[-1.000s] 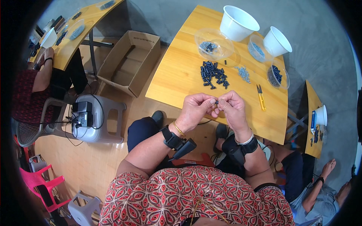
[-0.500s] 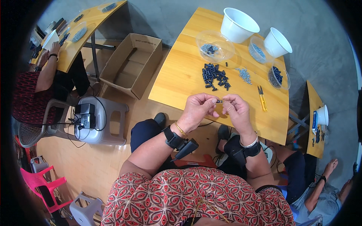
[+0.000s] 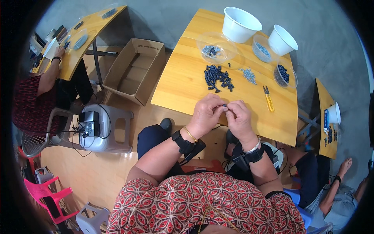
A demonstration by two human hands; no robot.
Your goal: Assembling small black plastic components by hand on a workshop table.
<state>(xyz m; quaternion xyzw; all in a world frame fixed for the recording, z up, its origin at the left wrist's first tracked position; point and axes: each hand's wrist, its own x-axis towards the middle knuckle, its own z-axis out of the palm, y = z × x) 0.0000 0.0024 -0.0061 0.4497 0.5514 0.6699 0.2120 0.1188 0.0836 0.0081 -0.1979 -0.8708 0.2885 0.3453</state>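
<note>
My left hand [image 3: 207,114] and my right hand [image 3: 237,118] meet fingertip to fingertip over the near part of a wooden table [image 3: 183,84]. Between them they pinch a small dark part [image 3: 224,105], mostly hidden by the fingers. Just beyond the hands lies a pile of small dark blue parts [image 3: 217,77]. To its right is a small heap of silvery screws [image 3: 248,74]. Both wrists wear black bands.
Yellow-handled snips [image 3: 268,99] lie right of the hands. Clear dishes [image 3: 216,48] and two white bowls [image 3: 239,24] stand at the far edge. An open cardboard box [image 3: 133,70] and a grey stool [image 3: 105,128] sit on the floor to the left. Other people sit at neighbouring tables.
My hands have stayed together over the table, the fingers shifting slightly on the small part. The view has shifted a little.
</note>
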